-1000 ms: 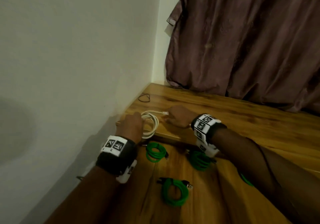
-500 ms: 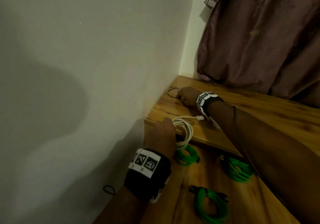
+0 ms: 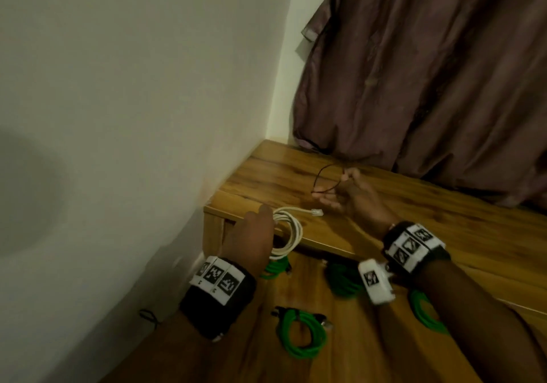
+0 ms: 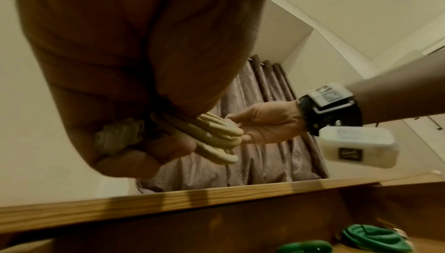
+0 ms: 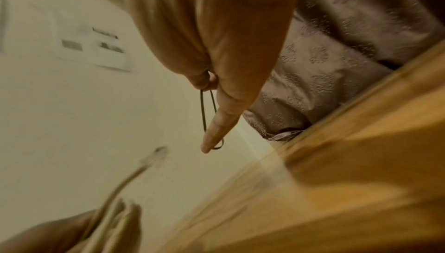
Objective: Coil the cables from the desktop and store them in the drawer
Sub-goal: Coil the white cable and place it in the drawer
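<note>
Nearest the camera, at 6 o'clock in the head view, the open drawer (image 3: pixel 364 350) holds green coils (image 3: pixel 299 338), one low in the middle, others at about 4 o'clock partly under the right forearm; their count is uncertain. Just beyond, at the desk (image 3: pixel 444 234) edge, the left hand (image 3: pixel 251 234) has its fingers curled round the white cable (image 3: pixel 288 231), wound into several loops, with one plug end (image 3: pixel 406 212) free and lying on the desktop toward 3 o'clock of the coil. The left wrist view confirms the grasp: loops pass under the curled fingers and a plug is pressed against the palm. Farther off, at 1 o'clock, the right hand (image 3: pixel 349 196) pinches a thin dark band (image 3: pixel 321 181) between thumb and forefinger, the other fingers extended; the right wrist view shows the band hanging as a narrow loop from the pinch. Judgement: the step in hand is binding the white coil before storage. To do it well, the left hand should keep the loops flat and gathered, and tuck the free plug end in against the bundle first. The band should then be spread over the fingers and passed across the full bundle at one point, not over a single strand. Risk: a loosened left grasp would let the loops spring apart. Beyond the desk, at 12 o'clock, hang a curtain (image 3: pixel 429 71) and the wall (image 3: pixel 133 86).
</note>
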Motion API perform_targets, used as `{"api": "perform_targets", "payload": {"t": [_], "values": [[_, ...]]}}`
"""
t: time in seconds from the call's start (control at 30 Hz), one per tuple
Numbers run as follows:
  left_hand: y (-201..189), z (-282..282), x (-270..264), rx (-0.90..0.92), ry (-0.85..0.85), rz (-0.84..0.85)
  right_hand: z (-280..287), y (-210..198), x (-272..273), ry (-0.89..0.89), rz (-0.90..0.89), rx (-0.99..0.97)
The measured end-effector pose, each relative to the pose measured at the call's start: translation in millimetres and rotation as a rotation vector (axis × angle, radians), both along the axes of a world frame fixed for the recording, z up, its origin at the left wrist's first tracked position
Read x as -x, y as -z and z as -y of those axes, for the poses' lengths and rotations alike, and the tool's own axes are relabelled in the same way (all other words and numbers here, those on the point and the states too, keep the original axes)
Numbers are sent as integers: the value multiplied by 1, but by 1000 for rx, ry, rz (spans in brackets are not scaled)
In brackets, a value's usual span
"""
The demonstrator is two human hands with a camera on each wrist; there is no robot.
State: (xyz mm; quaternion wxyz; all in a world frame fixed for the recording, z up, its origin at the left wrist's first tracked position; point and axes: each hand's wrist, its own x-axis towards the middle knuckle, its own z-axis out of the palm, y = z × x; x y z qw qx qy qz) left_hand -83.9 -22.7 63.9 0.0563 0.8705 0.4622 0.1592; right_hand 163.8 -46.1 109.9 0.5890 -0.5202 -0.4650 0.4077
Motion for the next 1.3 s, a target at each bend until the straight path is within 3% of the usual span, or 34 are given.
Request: {"api": "perform_targets", "payload": {"t": [0.17, 0.3, 0.57, 0.77, 0.9, 1.17, 1.3], "values": [[4, 28, -22, 8, 125, 41, 110, 17, -2, 16, -269, -116], [8, 51, -40, 4, 147, 8, 163, 40, -7, 44, -369, -191], [20, 74, -77, 4, 154, 10, 197, 60, -36, 107, -382, -296], [35, 72, -76, -26, 142, -27, 193, 65, -31, 124, -360, -264], [43, 73, -73, -112, 178, -55, 190, 65, -32, 159, -274, -188], [61, 80, -74, -188, 200, -88, 201, 66, -46, 420, 291, 114], [61, 82, -76, -189, 201, -66, 206, 69, -47, 532, 266, 87]]}}
